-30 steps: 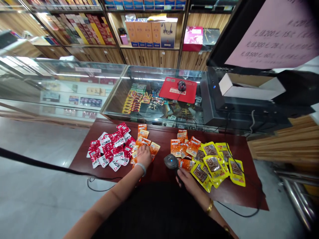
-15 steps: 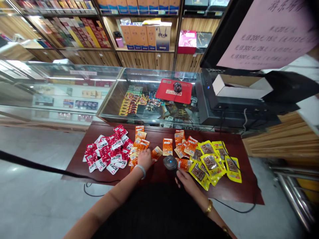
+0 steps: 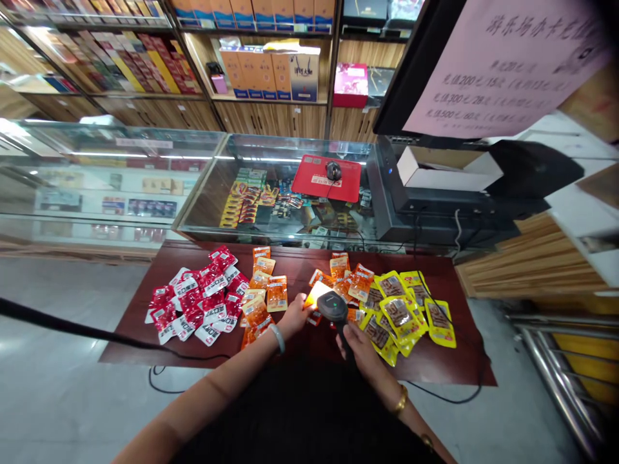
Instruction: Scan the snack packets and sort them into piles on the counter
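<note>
My left hand (image 3: pixel 294 316) pinches an orange snack packet (image 3: pixel 316 294) and holds it tilted up under the head of a black barcode scanner (image 3: pixel 333 308). The packet glows bright where the scanner faces it. My right hand (image 3: pixel 356 347) is wrapped round the scanner's handle. Both hands hover over a dark red table (image 3: pixel 435 368). Left of my left hand lie more orange packets (image 3: pixel 264 293) and a heap of red and white packets (image 3: pixel 196 303). To the right lie other orange packets (image 3: pixel 351 277) and yellow packets (image 3: pixel 403 312).
A glass display counter (image 3: pixel 271 187) stands behind the table, with a red mouse mat (image 3: pixel 319 183) and a mouse (image 3: pixel 333 170) on it. A black monitor (image 3: pixel 425 71) with a pink paper notice rises at the right. Shelves of boxes line the back wall. Cables hang off the table's front edge.
My left hand has left the orange pile on the left, moved right and lifted one orange packet in front of the scanner. The view has shifted left and down a little.
</note>
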Motion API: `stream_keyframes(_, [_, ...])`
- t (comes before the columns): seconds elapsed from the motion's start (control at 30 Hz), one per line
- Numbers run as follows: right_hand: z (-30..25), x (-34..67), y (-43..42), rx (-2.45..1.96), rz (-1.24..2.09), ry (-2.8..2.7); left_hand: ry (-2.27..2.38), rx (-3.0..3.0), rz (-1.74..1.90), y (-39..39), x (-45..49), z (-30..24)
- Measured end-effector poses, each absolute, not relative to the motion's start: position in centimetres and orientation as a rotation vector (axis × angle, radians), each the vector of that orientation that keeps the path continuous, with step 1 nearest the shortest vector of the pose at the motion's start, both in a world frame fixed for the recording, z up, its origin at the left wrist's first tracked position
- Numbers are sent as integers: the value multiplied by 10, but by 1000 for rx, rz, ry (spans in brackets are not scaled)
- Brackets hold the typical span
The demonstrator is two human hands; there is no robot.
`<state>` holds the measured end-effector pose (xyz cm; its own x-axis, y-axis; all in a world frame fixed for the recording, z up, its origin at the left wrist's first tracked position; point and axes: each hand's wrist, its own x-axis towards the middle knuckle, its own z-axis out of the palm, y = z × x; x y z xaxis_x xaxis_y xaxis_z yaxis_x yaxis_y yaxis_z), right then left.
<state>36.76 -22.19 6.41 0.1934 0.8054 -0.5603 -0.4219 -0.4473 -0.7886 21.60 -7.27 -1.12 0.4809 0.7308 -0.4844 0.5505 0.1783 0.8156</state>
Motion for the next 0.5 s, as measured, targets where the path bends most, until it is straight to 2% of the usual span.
stream_keyframes(0.2, [64,370,-226,-1435,1476,-396,1067,1309,256,-79,232,-16])
stream_keyframes(0.33, [65,369,-223,-1471,1493,-404,932,1572,165,-71,231,-2])
stream_keyframes(0.5, [63,369,-221,-1473,1513,-452,1710,2113,-86,-42,178,13])
